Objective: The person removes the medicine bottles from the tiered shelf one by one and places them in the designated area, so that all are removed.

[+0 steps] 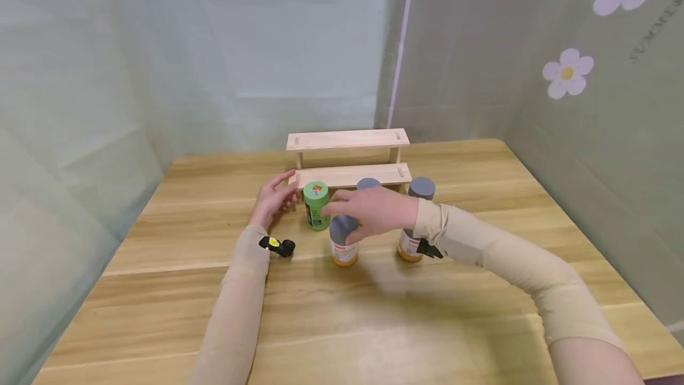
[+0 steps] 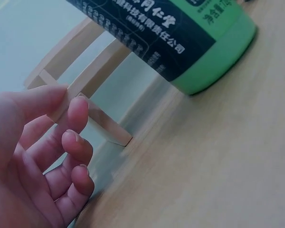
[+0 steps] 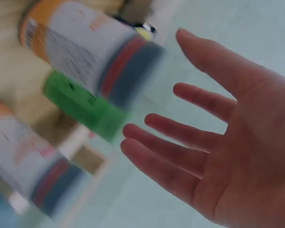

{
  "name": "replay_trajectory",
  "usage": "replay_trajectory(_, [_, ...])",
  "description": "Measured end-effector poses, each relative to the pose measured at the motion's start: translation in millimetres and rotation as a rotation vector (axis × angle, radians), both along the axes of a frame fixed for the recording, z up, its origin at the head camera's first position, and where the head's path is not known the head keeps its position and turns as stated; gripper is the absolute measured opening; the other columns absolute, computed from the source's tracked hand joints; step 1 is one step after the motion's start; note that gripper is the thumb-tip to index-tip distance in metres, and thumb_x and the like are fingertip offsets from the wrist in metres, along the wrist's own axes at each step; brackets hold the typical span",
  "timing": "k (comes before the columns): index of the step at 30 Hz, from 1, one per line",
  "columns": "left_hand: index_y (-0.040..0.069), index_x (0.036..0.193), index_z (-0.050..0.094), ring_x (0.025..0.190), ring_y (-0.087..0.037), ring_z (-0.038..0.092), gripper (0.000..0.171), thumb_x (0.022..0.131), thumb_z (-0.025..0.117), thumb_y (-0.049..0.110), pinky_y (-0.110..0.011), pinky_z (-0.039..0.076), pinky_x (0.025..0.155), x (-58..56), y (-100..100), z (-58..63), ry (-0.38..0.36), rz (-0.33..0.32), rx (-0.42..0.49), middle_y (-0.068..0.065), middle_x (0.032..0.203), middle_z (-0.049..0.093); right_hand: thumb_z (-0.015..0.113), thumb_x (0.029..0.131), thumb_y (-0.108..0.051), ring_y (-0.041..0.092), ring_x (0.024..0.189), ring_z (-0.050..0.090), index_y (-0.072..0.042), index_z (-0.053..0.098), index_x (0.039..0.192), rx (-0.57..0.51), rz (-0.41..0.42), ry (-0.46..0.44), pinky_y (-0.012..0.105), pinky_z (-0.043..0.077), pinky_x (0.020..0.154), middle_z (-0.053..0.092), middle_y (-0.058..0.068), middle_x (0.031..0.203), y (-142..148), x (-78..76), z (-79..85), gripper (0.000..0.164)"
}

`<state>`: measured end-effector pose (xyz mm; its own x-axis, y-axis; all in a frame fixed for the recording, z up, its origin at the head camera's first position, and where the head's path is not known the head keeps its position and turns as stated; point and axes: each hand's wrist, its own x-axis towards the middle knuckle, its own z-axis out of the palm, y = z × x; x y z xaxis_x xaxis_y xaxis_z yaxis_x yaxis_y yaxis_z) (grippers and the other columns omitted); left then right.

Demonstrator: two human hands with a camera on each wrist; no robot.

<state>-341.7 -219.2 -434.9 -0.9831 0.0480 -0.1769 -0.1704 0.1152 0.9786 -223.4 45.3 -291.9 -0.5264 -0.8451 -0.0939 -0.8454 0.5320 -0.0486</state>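
Observation:
My left hand [image 1: 272, 198] is at the left end of a two-tier wooden shelf [image 1: 350, 175], its thumb and curled fingers pinching the end of the lower board [image 2: 76, 88]. Just right of it stands a green jar [image 1: 316, 207] with a dark label. My right hand [image 1: 374, 211] hovers with spread fingers over a grey-capped bottle [image 1: 344, 249] with a white label and orange base. In the right wrist view its palm [image 3: 256, 147] holds nothing, and the bottle [image 3: 80, 45] is apart from the fingers.
Another grey-capped bottle [image 1: 410, 245] stands right of the hand, partly behind the sleeve. More grey caps [image 1: 422, 188] show behind, one largely hidden by my right hand. The wooden table [image 1: 331, 325] meets hanging fabric [image 1: 299, 46] at the back.

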Motion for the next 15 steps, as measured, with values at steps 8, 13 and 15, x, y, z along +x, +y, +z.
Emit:
replay_trajectory(8, [0.02, 0.148, 0.04, 0.052, -0.009, 0.052, 0.055, 0.096, 0.06, 0.024, -0.023, 0.044, 0.051, 7.5, -3, 18.3, -0.014, -0.022, -0.007, 0.001, 0.066, 0.062, 0.072, 0.088, -0.028, 0.023, 0.098, 0.066, -0.018, 0.049, 0.14, -0.172, -0.121, 0.018, 0.036, 0.055, 0.077, 0.052, 0.004, 0.136, 21, -15.7, 35.8, 0.058])
replay_trajectory(13, [0.019, 0.149, 0.038, 0.059, -0.01, 0.055, 0.055, 0.098, 0.057, 0.027, -0.023, 0.047, 0.055, 10.7, -11, 20.7, 0.024, -0.042, -0.103, -0.005, 0.079, 0.064, 0.069, 0.09, -0.024, 0.025, 0.111, 0.061, -0.014, 0.05, 0.137, -0.274, -0.212, 0.029, 0.04, 0.052, 0.091, 0.051, 0.008, 0.136, 39, -30.6, 44.4, 0.052])
replay_trajectory(15, [0.02, 0.149, 0.038, 0.066, -0.013, 0.057, 0.054, 0.099, 0.055, 0.031, -0.023, 0.048, 0.059, 9.7, -15, 19.0, 0.058, -0.046, -0.197, -0.01, 0.091, 0.065, 0.069, 0.09, -0.024, 0.027, 0.115, 0.059, -0.012, 0.05, 0.137, -0.303, -0.251, 0.037, 0.042, 0.05, 0.096, 0.052, 0.01, 0.135, 46, -37.9, 45.7, 0.051])
